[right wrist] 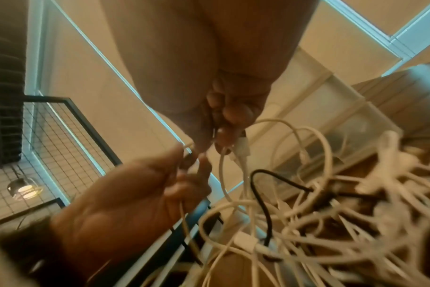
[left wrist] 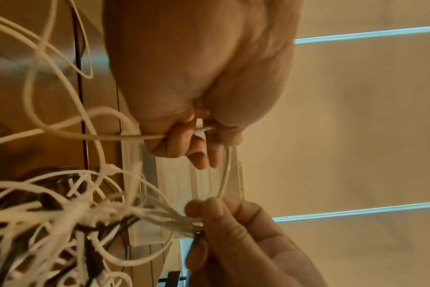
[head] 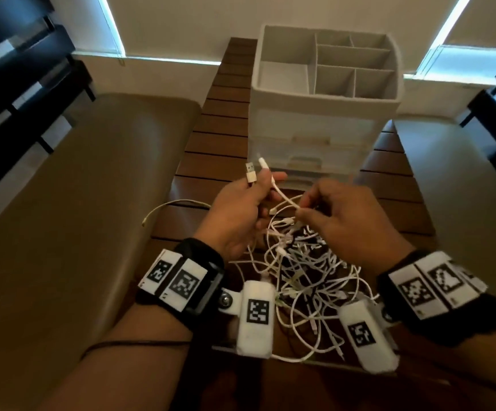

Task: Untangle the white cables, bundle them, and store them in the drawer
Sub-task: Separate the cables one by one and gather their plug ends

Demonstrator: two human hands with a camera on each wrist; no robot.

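Observation:
A tangle of white cables (head: 306, 271) lies on the slatted wooden table (head: 223, 143), in front of a white drawer unit (head: 315, 137) whose drawers are closed. My left hand (head: 246, 209) is raised above the pile and grips two white cable ends, a USB plug (head: 250, 171) and a thinner connector (head: 264, 164), which stick up past its fingers. My right hand (head: 323, 203) pinches a white cable (head: 288, 201) that runs across from the left hand. The left wrist view shows that cable (left wrist: 227, 170) stretched between both hands. A few black leads (right wrist: 263, 194) run through the pile.
The drawer unit's top is an open tray of compartments (head: 350, 69). Padded tan benches (head: 77, 203) flank the table on both sides. One loose white cable (head: 169, 204) loops out to the left of the pile.

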